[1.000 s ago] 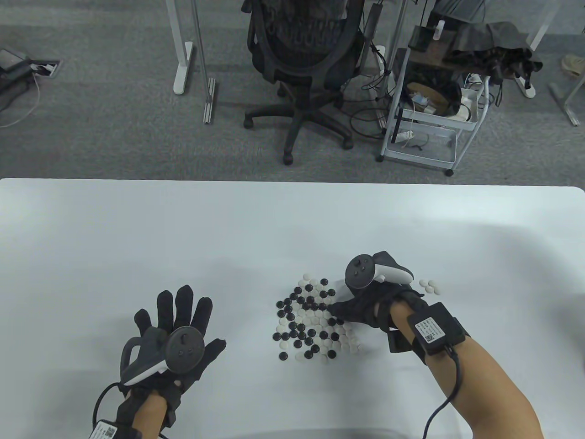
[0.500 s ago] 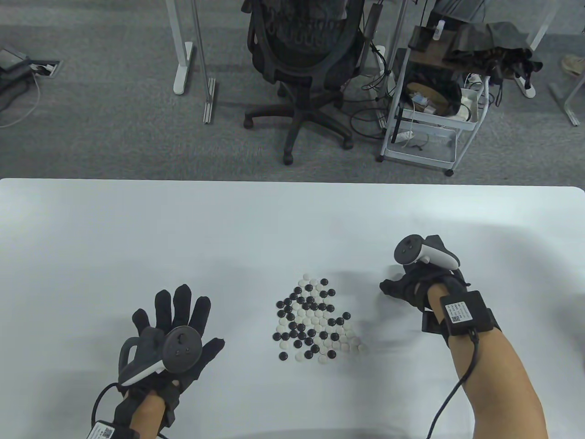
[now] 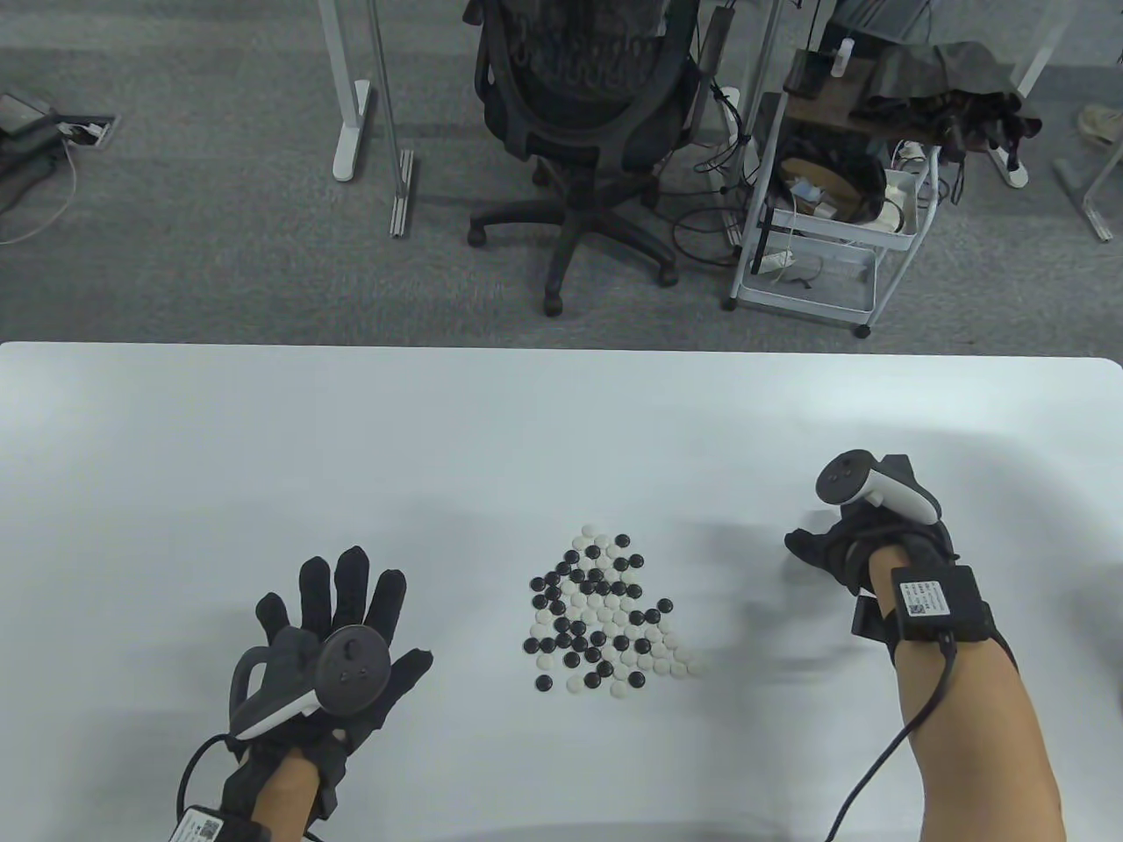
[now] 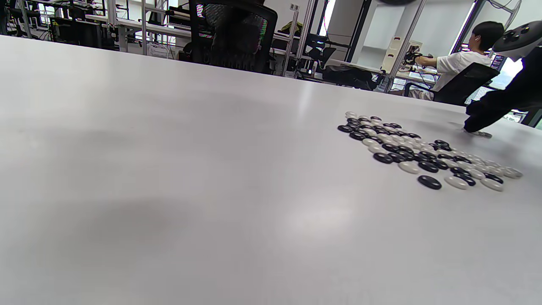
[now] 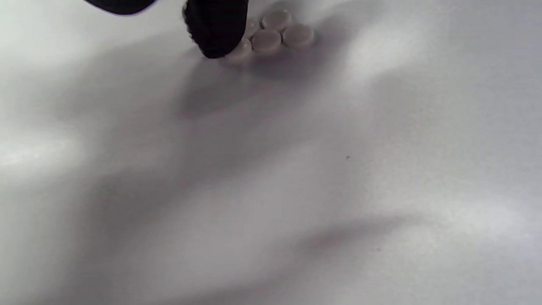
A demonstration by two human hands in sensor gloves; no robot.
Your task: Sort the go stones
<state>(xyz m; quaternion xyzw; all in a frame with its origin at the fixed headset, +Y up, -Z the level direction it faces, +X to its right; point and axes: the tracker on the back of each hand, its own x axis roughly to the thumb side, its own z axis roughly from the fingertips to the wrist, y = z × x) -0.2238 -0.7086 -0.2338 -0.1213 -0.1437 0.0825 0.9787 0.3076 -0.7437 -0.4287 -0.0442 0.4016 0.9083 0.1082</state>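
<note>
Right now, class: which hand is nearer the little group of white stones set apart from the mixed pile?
Right. The right hand is over the white stones, a fingertip at them. The left hand lies flat beyond the mixed pile, on its far side.

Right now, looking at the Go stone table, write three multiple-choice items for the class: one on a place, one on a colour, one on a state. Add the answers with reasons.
1. Where is the mixed pile?
A. between the hands
B. at the table's far edge
C. under the left hand

2. What colour are the stones by the right fingertip?
A. black
B. white
C. mixed

3. How is the left hand?
A. clenched
B. pinching a stone
C. flat, fingers spread

Answers: 1 A, the pile lies between left hand and right hand. 2 B, the small white cluster holds only pale stones. 3 C, fingers straight, holding nothing.
</note>
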